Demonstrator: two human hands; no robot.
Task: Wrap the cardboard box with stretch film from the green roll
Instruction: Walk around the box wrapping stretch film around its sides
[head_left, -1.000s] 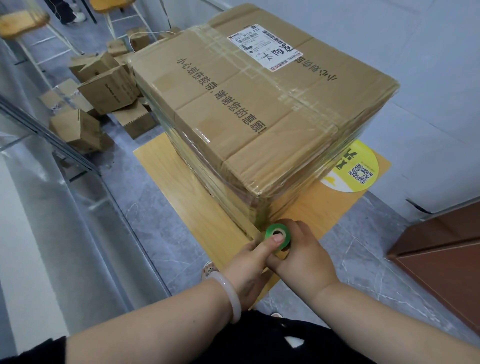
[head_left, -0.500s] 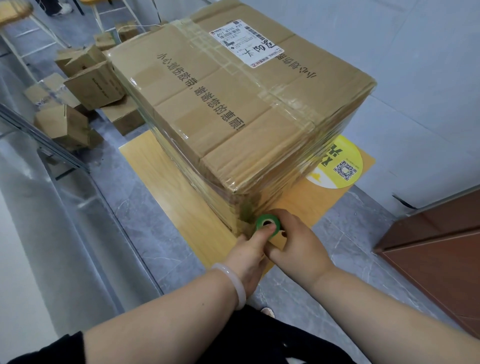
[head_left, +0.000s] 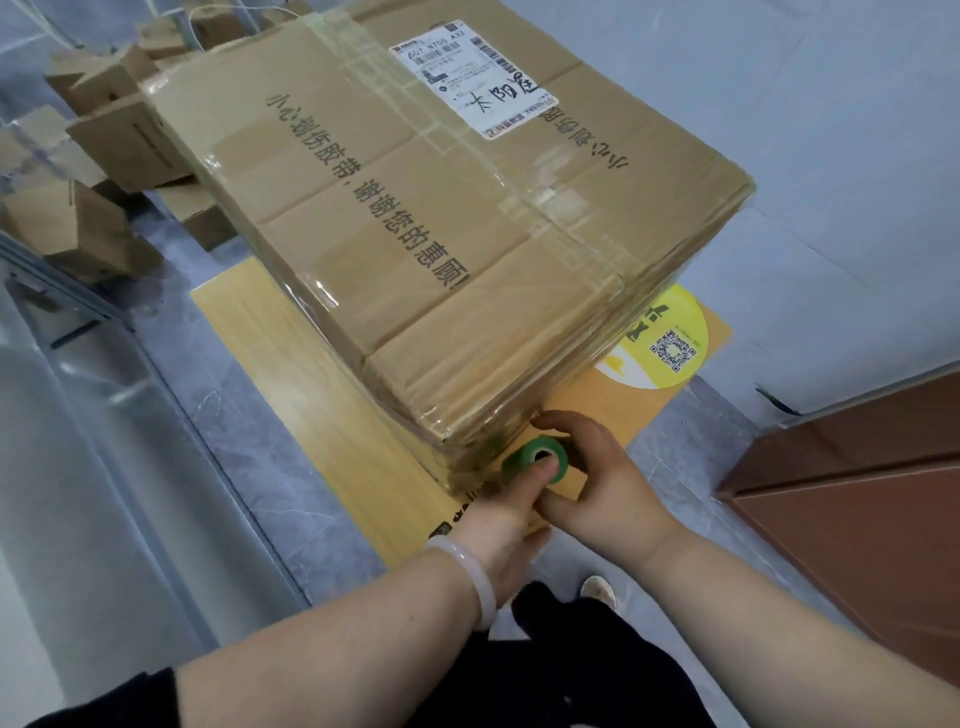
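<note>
Gripping the small green roll of stretch film (head_left: 535, 460), the right hand (head_left: 608, 488) has its fingers curled round the far side of the roll and its thumb closed in on the near side. The left hand (head_left: 498, 525) lays one straight digit on the upper end of the roll, its tip at the core hole. The rest of that hand's fingers are hidden beneath it, so it cannot be determined whether they grip. A pale white bangle (head_left: 467, 577) sits on the left wrist.

The roll stands on end, core hole facing up, pressed against the near lower corner of the large brown cardboard box (head_left: 441, 234). Glossy clear film is visible over the sides and upper edges of the box. A white shipping label (head_left: 467, 78) is stuck on the top face, next to printed black characters.

The box rests on a light wooden table (head_left: 322, 415). A round yellow sticker with a QR code (head_left: 670, 343) lies on the table, partly under the box's right edge.

Small loose cardboard cartons (head_left: 104, 156) are heaped on the grey marble-pattern floor (head_left: 234, 467) to the far left. A reddish-brown panel (head_left: 857, 519) stands at the right.
</note>
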